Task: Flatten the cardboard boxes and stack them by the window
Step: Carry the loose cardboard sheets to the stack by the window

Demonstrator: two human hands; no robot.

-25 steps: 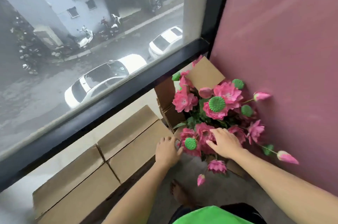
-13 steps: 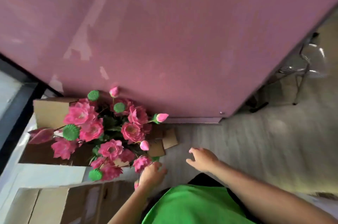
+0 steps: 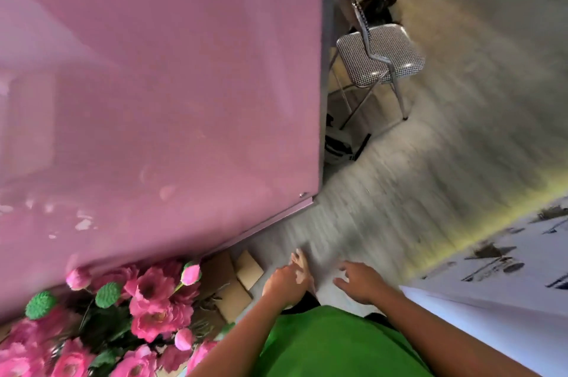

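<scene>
Since the earlier frame the view has swung right: window and flattened stack are gone from sight, and a metal chair [image 3: 381, 57] has appeared.

Both hands hover above the grey floor [image 3: 399, 207], holding nothing; the left hand [image 3: 287, 283] has loosely bent fingers, the right hand [image 3: 361, 281] spread fingers. Cardboard box flaps [image 3: 233, 278] lie at the pink wall [image 3: 159, 84], beside pink artificial flowers [image 3: 144, 309], left of the hands.

I stand in a plain indoor room, maybe a home: a pink wall [image 3: 159, 84] at left, a metal chair [image 3: 379, 60] upper right, artificial flowers [image 3: 123, 315] lower left.
</scene>
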